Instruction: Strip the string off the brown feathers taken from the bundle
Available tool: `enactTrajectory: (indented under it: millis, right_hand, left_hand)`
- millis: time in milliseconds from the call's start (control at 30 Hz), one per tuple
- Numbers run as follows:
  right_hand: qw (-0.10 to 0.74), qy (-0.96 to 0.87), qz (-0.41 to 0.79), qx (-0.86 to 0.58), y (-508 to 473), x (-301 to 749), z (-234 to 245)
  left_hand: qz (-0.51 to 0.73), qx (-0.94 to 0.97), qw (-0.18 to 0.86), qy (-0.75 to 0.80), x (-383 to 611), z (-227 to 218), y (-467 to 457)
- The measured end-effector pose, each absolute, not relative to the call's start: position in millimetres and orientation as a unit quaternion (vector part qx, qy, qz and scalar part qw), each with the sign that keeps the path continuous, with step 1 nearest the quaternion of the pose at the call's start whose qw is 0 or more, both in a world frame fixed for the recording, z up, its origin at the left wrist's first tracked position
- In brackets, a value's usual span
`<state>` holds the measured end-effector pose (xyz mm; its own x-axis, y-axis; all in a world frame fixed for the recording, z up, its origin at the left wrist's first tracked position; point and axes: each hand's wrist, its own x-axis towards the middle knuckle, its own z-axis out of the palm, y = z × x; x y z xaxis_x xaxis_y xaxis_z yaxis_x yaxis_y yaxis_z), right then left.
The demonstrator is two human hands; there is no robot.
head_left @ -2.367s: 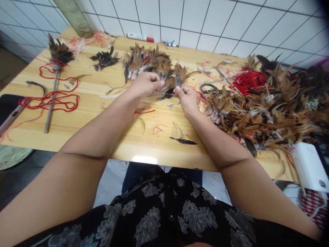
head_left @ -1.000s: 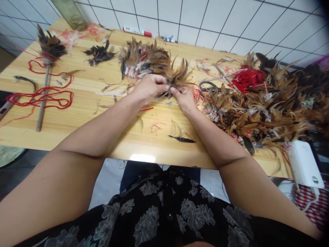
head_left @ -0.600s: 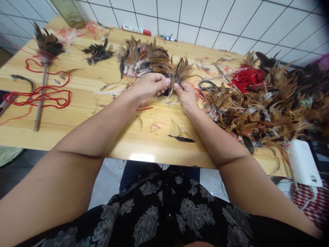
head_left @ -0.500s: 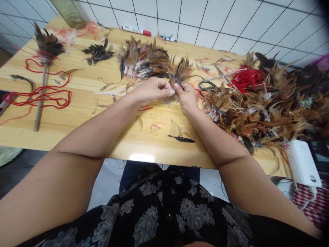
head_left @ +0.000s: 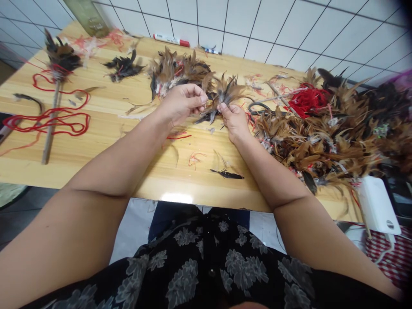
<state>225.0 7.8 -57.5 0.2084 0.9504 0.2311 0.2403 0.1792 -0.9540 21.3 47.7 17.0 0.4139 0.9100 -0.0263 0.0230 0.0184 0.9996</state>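
My left hand (head_left: 183,101) and my right hand (head_left: 234,120) meet over the middle of a wooden table (head_left: 106,146). Between them they pinch a small bunch of brown and black feathers (head_left: 222,93), which fans up and away from my fingers. The left hand's fingertips are closed on the bunch's left side, the right hand's thumb and forefinger grip its base. Just behind lies a loose heap of brown feathers (head_left: 175,71).
A big pile of brown feathers (head_left: 325,137) with red thread (head_left: 305,99) fills the right side. At the left lie a feather-tipped stick (head_left: 53,107), looped red cord (head_left: 48,122) and a dark feather tuft (head_left: 124,66). A marker (head_left: 170,40) sits by the tiled wall, a white box (head_left: 378,206) at the right edge.
Both hands have lifted slightly with the feather bunch. The left hand has drawn a little to the left, spreading the bunch wider between the hands.
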Motion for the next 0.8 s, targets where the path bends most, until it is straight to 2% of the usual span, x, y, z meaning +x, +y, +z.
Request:
enactTrajectory:
  millis: [200, 500, 800]
  right_hand:
    - [0.548, -0.478, 0.433, -0.533, -2, 217, -42]
    - [0.505, -0.498, 0.413, -0.571, -2, 217, -46]
    - [0.499, -0.512, 0.479, -0.508, -6, 219, -42]
  left_hand:
    - [0.397, 0.599, 0.580, 0.385, 34, 9, 40]
    - [0.375, 0.645, 0.558, 0.363, 30, -1, 45]
    - [0.293, 0.580, 0.687, 0.325, 27, 0, 48]
